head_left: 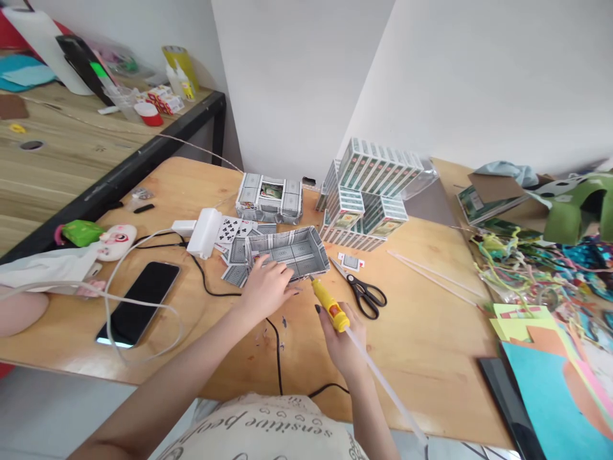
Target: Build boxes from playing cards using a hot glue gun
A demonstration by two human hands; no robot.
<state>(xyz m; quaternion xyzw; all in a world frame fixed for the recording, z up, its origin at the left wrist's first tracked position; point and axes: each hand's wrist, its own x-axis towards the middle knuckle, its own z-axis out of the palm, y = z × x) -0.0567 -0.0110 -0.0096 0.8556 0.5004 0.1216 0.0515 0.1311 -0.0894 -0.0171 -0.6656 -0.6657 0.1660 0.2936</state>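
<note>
My left hand point(269, 285) rests with curled fingers on the near wall of an open box made of playing cards point(288, 251). My right hand point(342, 338) grips a yellow glue gun point(328, 305); its nozzle points at the box's near right corner, and a long clear glue stick point(383, 382) trails back from it. A black cord point(278, 348) runs from under my hands to the table's front edge. Loose playing cards point(234, 239) lie left of the box.
Black scissors point(364, 294) lie right of the glue gun. Behind stand stacked card packs point(371, 198) and another card box point(269, 198). A phone point(140, 301), white charger point(204, 231) and cables lie left. Coloured paper point(550, 370) and scraps crowd the right edge.
</note>
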